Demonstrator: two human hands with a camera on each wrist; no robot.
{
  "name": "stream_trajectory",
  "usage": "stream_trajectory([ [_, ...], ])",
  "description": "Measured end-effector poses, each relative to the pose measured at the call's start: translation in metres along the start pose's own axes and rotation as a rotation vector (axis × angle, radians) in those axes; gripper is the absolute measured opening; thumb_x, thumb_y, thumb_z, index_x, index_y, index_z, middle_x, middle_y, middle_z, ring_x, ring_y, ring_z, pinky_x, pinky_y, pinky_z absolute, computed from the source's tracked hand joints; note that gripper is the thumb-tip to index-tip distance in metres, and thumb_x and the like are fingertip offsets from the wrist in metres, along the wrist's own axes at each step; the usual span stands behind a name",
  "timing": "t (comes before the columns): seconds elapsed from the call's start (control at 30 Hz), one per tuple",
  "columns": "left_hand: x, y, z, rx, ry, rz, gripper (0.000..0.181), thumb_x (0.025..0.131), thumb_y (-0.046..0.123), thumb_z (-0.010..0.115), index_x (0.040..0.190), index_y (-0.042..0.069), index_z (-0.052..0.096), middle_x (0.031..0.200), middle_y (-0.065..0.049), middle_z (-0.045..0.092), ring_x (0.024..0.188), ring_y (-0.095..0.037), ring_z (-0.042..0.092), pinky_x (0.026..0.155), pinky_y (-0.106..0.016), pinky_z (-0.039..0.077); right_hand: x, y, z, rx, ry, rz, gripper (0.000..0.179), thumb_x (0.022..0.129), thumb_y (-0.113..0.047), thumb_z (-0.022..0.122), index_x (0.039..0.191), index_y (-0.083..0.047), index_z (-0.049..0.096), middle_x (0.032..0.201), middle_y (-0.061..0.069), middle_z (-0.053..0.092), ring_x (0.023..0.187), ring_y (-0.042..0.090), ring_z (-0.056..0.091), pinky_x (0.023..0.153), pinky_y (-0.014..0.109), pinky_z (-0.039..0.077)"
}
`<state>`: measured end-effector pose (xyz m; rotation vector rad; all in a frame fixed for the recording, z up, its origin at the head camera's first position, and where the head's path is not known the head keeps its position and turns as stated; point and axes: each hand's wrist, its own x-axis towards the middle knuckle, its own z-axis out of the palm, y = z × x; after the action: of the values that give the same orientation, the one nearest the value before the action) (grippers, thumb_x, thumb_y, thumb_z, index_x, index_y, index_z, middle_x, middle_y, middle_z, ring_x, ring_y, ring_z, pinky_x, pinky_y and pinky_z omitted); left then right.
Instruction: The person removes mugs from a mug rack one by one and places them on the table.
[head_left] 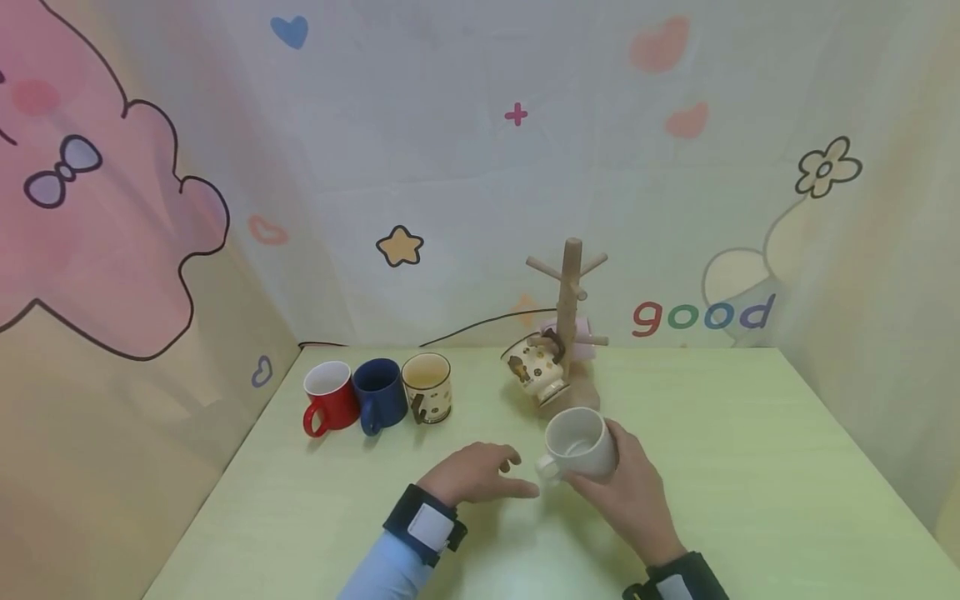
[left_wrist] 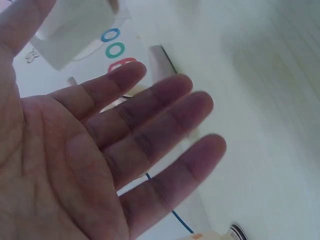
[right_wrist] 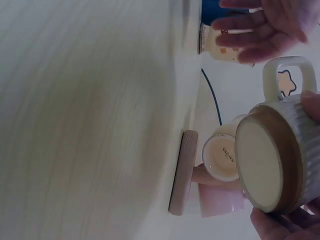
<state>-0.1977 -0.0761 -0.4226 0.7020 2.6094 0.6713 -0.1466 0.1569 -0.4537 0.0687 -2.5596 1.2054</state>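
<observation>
My right hand (head_left: pixel 633 496) grips a white mug (head_left: pixel 581 446) above the table, its thumb and fingers on the mug's sides and the handle pointing left. In the right wrist view the mug (right_wrist: pixel 285 155) shows ribbed sides and a brown band near its pale base. My left hand (head_left: pixel 480 475) is just left of the mug handle, apart from it, holding nothing; its fingers (left_wrist: pixel 170 122) are spread and relaxed. Behind the mug stands a wooden mug tree (head_left: pixel 570 308). A cream patterned mug (head_left: pixel 536 367) hangs tilted on it, and a pink mug (head_left: pixel 583 337) hangs behind, partly hidden.
At the left, a red mug (head_left: pixel 341 396), a blue mug (head_left: pixel 380 396) and a cream patterned mug with a brown handle (head_left: pixel 427 387) stand in a row on the pale table (head_left: pixel 735 467). A printed curtain (head_left: pixel 465 167) rises along the table's back edge.
</observation>
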Motion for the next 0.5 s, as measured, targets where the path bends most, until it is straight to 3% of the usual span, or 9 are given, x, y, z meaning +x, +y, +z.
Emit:
stream_trajectory([
  [0.2, 0.003, 0.006, -0.002, -0.015, 0.005, 0.1, 0.058, 0.088, 0.057, 0.066, 0.122, 0.009, 0.067, 0.114, -0.005, 0.069, 0.096, -0.012, 0.063, 0.077, -0.03, 0.051, -0.005, -0.006, 0.009, -0.043, 0.025, -0.094, 0.088, 0.069, -0.026, 0.092, 0.139, -0.002, 0.045, 0.128, 0.018, 0.057, 0.11, 0.036, 0.06, 0.086, 0.057, 0.05],
  [0.5, 0.007, 0.009, 0.001, -0.088, 0.01, 0.2, 0.027, 0.092, 0.043, 0.067, 0.096, 0.017, 0.073, 0.076, 0.01, 0.061, 0.068, -0.005, 0.054, 0.06, -0.023, 0.045, -0.009, -0.011, 0.015, -0.055, 0.062, -0.191, 0.087, 0.067, -0.026, 0.092, 0.136, -0.001, 0.046, 0.126, 0.018, 0.057, 0.109, 0.035, 0.061, 0.083, 0.055, 0.052],
])
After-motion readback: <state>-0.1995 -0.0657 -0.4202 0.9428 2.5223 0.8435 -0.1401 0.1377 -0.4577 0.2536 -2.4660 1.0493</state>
